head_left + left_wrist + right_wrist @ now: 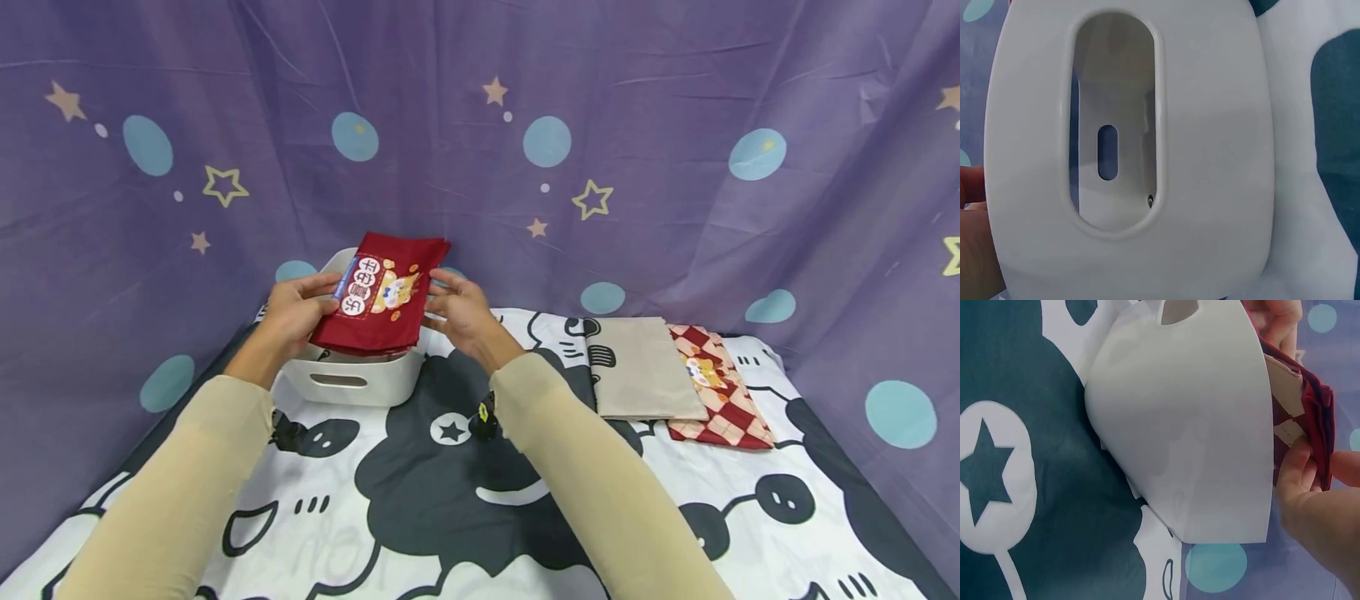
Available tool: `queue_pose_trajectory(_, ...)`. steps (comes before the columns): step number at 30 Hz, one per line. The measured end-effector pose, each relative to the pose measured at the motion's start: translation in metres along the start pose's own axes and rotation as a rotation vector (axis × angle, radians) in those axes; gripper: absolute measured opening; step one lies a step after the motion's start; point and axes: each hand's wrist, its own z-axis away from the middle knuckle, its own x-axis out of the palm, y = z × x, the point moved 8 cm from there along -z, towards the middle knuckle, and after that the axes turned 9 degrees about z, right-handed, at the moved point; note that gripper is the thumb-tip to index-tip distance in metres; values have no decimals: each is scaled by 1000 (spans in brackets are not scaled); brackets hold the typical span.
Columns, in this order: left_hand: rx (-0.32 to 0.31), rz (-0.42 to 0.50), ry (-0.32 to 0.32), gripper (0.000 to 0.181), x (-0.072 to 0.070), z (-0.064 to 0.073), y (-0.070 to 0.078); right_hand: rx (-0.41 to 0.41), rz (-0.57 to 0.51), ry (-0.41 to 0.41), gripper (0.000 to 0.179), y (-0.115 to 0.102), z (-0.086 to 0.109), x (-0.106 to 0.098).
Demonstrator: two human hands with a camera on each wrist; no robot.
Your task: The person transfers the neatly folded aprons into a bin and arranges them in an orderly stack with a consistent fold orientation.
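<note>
A folded red cloth (397, 321) with a cartoon animal and white lettering lies tilted above a white plastic basket (390, 387). My left hand (291, 312) pinches its left edge. On the other side my right hand (467, 318) holds the right edge, thumb and fingers on either face in the right wrist view, where a red-and-beige checked side (1288, 431) shows. The left wrist view is mostly filled by the basket's wall and its handle slot; the part of the basket's inside under the cloth is hidden in the head view.
To the right, a folded beige cloth (637, 371) partly overlaps a folded red-and-cream checked cloth (731, 400). Everything rests on a black-and-white cartoon-print sheet (442, 492). Behind hangs a purple curtain (465, 75) with stars and blue dots, close to the basket.
</note>
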Motion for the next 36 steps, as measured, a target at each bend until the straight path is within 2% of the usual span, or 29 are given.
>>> queue_pose_trajectory(8, 2, 3, 8, 55, -8, -2, -5, -3, 23, -16, 67, 1, -2, 10)
queue_pose_trajectory(15, 5, -7, 13, 56, -14, -2, -6, -8, 93, 4, 67, 0, -2, 18)
queue_pose_trajectory(25, 3, -12, 10, 56, -17, -2, -6, -24, 108, 25, 67, 0, -5, 21)
queue_pose_trajectory(27, 14, -69, 6, 54, -17, -2, -5, -43, 149, 44, 66, -2, -5, 19)
queue_pose_trajectory(32, 48, -294, -20, 54, -16, -2, -2, -101, 252, 121, 60, -8, -6, 11)
queue_pose_trajectory(34, 47, -329, -36, 57, -15, -2, -2, -107, 253, 130, 59, -9, -6, 10)
queue_pose_trajectory(36, 38, -323, -46, 58, -14, -2, -4, -106, 247, 127, 59, -10, -5, 9)
